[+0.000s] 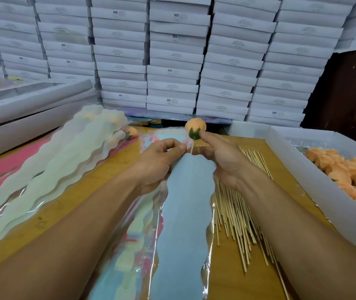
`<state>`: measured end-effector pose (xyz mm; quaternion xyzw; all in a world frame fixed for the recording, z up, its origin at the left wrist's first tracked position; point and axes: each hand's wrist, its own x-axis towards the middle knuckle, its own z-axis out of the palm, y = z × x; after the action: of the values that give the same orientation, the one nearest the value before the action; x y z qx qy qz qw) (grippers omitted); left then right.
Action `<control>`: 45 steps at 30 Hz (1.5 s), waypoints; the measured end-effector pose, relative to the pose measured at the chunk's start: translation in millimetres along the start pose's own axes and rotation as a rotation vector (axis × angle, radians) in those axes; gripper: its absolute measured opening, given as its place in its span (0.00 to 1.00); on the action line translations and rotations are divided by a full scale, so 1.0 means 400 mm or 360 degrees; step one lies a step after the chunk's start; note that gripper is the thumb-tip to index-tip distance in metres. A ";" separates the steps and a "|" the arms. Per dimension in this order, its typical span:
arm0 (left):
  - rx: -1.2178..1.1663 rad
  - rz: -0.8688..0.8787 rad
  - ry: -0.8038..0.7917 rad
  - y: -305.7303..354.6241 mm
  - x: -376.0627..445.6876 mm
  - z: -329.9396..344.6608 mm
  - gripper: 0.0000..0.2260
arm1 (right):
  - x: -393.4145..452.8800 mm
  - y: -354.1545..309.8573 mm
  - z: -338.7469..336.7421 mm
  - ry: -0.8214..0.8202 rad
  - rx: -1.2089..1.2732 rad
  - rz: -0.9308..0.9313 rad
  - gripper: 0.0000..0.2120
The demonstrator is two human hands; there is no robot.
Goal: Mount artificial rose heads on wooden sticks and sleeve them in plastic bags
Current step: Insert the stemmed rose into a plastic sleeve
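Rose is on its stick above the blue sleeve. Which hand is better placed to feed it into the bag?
Probably the right hand: its fingers touch the rose head. The left hand pinches the blue sleeve near the stick.
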<state>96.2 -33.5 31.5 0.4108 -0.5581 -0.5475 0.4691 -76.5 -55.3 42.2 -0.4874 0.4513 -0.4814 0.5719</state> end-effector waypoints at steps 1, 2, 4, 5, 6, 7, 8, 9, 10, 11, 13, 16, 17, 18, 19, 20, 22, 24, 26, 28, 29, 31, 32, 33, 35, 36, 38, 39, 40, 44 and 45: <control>0.0008 0.0001 -0.0009 0.000 0.001 0.000 0.09 | 0.001 0.000 -0.002 0.0000 0.0009 0.0020 0.16; 0.0019 0.0003 -0.0018 -0.001 0.001 0.001 0.09 | 0.001 0.000 -0.003 0.0012 0.0041 0.0042 0.16; 0.0040 0.0001 -0.0035 -0.004 0.002 0.002 0.09 | 0.005 0.002 -0.006 0.0071 0.0105 0.0084 0.16; 0.0041 0.0000 -0.0045 -0.004 0.002 0.002 0.10 | 0.007 0.002 -0.005 0.0099 0.0135 0.0107 0.16; 0.0038 0.0000 -0.0058 -0.005 0.002 0.002 0.10 | 0.006 0.002 -0.005 0.0115 0.0172 0.0132 0.16; 0.0041 0.0005 -0.0073 -0.005 0.001 0.003 0.09 | 0.007 0.003 -0.007 0.0121 0.0216 0.0156 0.15; 0.0054 0.0012 -0.0090 -0.005 0.000 0.003 0.09 | 0.006 0.003 -0.008 0.0115 0.0267 0.0192 0.15; 0.0059 0.0016 -0.0119 -0.006 0.000 0.005 0.08 | 0.006 0.005 -0.012 0.0093 0.0309 0.0228 0.15; 0.0052 0.0016 -0.0159 -0.008 -0.001 0.006 0.08 | 0.004 0.006 -0.015 0.0052 0.0341 0.0259 0.15; 0.0041 0.0017 -0.0209 -0.010 -0.001 0.007 0.08 | 0.002 0.006 -0.017 -0.0004 0.0364 0.0276 0.17; 0.0058 0.0025 -0.0301 -0.013 -0.003 0.009 0.09 | 0.003 0.012 -0.019 -0.0089 0.0419 0.0276 0.24; 0.0149 0.0046 -0.0378 -0.014 -0.007 0.012 0.09 | 0.013 0.018 -0.021 -0.0100 0.0508 0.0266 0.14; 0.0157 0.0053 -0.0382 -0.014 -0.007 0.012 0.10 | 0.014 0.019 -0.024 -0.0089 0.0508 0.0251 0.11; 0.0151 0.0059 -0.0381 -0.013 -0.008 0.012 0.10 | 0.014 0.018 -0.026 -0.0094 0.0495 0.0244 0.12; 0.0138 0.0066 -0.0373 -0.012 -0.008 0.011 0.10 | 0.014 0.017 -0.030 -0.0111 0.0490 0.0227 0.11; 0.0118 0.0073 -0.0359 -0.009 -0.008 0.010 0.09 | 0.012 0.014 -0.032 -0.0135 0.0478 0.0204 0.10; 0.0079 0.0089 -0.0330 -0.007 -0.007 0.010 0.07 | 0.007 0.009 -0.039 -0.0170 0.0402 0.0138 0.09; 0.0087 0.0103 -0.0280 -0.008 -0.007 0.012 0.07 | 0.001 0.002 -0.040 -0.0179 0.0237 0.0091 0.09; 0.0136 0.0123 -0.0224 -0.010 -0.007 0.016 0.08 | -0.007 -0.006 -0.038 -0.0197 0.0148 0.0115 0.10; 0.0141 0.0143 -0.0196 -0.010 -0.009 0.022 0.10 | -0.012 -0.012 -0.033 -0.0153 0.0061 0.0132 0.09; 0.0121 0.0156 -0.0189 -0.008 -0.010 0.023 0.10 | -0.013 -0.014 -0.030 -0.0110 0.0026 0.0143 0.09; 0.0094 0.0185 -0.0155 -0.006 -0.008 0.024 0.11 | -0.013 -0.014 -0.029 -0.0032 0.0032 0.0181 0.07; 0.0095 0.0196 -0.0126 -0.004 -0.007 0.022 0.11 | -0.013 -0.014 -0.030 -0.0017 0.0073 0.0200 0.08; 0.0105 0.0204 -0.0099 -0.003 -0.006 0.020 0.11 | -0.013 -0.014 -0.032 -0.0019 0.0125 0.0219 0.09; 0.0111 0.0204 -0.0061 -0.001 -0.004 0.016 0.11 | -0.018 -0.016 -0.033 -0.0054 0.0185 0.0243 0.13; 0.0111 0.0199 -0.0047 -0.002 -0.003 0.015 0.12 | -0.018 -0.017 -0.034 -0.0071 0.0163 0.0244 0.15; 0.0126 0.0196 -0.0018 -0.003 -0.002 0.015 0.12 | -0.018 -0.016 -0.032 -0.0074 0.0057 0.0224 0.16; 0.0128 0.0197 -0.0002 -0.003 -0.002 0.015 0.12 | -0.019 -0.015 -0.030 -0.0068 0.0002 0.0203 0.16; 0.0119 0.0198 0.0012 -0.003 -0.002 0.015 0.13 | -0.018 -0.013 -0.028 -0.0060 -0.0041 0.0181 0.16; 0.0086 0.0196 0.0063 -0.004 -0.001 0.015 0.12 | -0.018 -0.009 -0.021 -0.0071 -0.0152 0.0125 0.16; 0.0082 0.0200 0.0073 -0.004 0.000 0.014 0.12 | -0.017 -0.009 -0.019 -0.0067 -0.0192 0.0113 0.21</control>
<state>90.5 -32.3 30.0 0.3992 -0.5858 -0.4930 0.5045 -85.2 -49.8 45.1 -0.5147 0.4845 -0.4224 0.5674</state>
